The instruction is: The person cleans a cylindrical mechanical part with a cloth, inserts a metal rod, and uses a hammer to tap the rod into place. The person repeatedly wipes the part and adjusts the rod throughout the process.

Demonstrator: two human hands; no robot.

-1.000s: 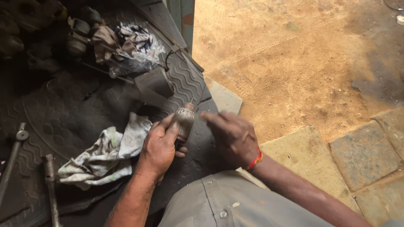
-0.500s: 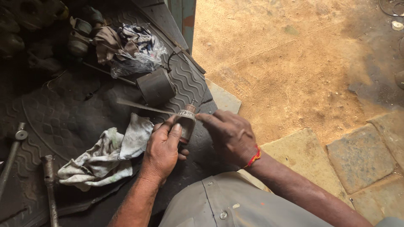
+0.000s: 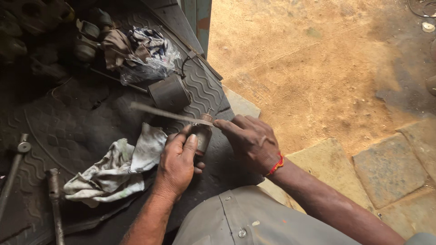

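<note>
A dark rubber mat (image 3: 81,131) with wavy ridges covers the floor on the left, in shade. A teal doorpost (image 3: 200,18) stands at its far edge. Beyond lies sunlit sandy ground (image 3: 309,68), darker at the far right. Flat paving stones (image 3: 390,168) border the mat's near right corner.

Red thread wristband (image 3: 276,165) (right wrist), grey trousers (image 3: 236,218)

Single head-worn view, looking steeply down, close over the hands (image 3: 213,149); dark rubber mat (image 3: 81,127) fills left, sunlit dirt ground (image 3: 318,68) fills right.
</note>
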